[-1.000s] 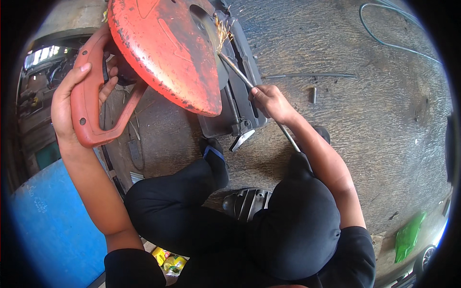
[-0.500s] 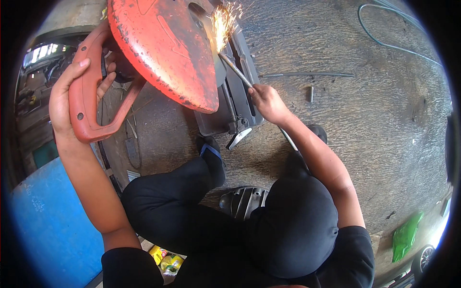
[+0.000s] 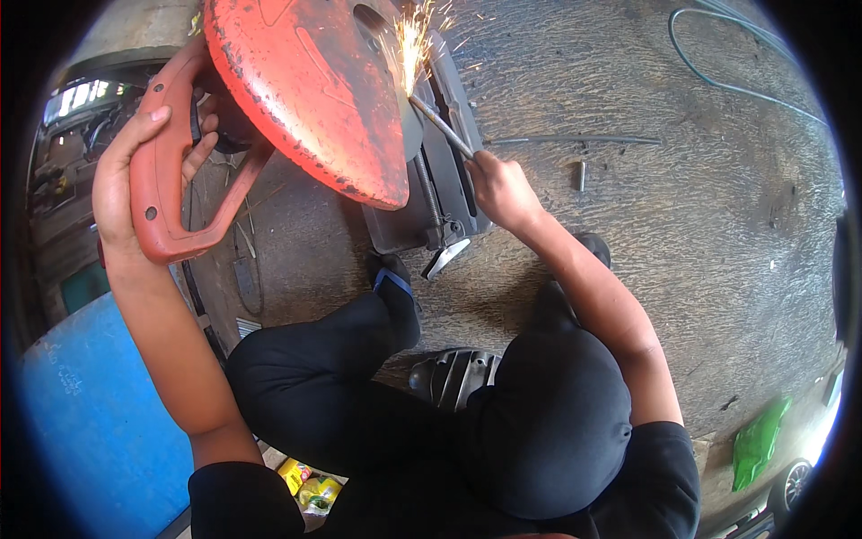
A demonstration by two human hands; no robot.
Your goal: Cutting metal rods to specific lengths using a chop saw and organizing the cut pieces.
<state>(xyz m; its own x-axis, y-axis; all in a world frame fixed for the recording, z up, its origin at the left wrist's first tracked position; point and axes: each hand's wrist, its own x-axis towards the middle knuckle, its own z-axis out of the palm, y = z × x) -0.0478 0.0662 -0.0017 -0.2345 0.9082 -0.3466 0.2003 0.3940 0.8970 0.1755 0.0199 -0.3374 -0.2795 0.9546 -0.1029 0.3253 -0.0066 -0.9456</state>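
Observation:
My left hand [image 3: 124, 175] is wrapped round the red D-shaped handle [image 3: 162, 198] of a cut-off saw. The saw's worn red blade guard [image 3: 314, 99] hides much of the blade [image 3: 411, 133]. Closed round a thin metal rod [image 3: 440, 124] is my right hand [image 3: 501, 189], to the right of the blade. The rod's far tip meets the blade's edge, and orange sparks [image 3: 413, 45] fly up from there. Below lies the saw's dark base [image 3: 395, 234], with a threaded vise screw [image 3: 426, 184] and a pale crank handle [image 3: 446, 258].
A long thin rod [image 3: 575, 139] and a short cut piece [image 3: 582, 176] lie on the stained floor to the right. Coiled tubing [image 3: 691, 63] is at the far right. A blue panel [image 3: 108, 413] stands at lower left, a green bag [image 3: 759, 445] at lower right.
The sparks have changed shape and spread a little to the right. My hands, the saw and the rod are nearly where they were, with the rod still against the blade.

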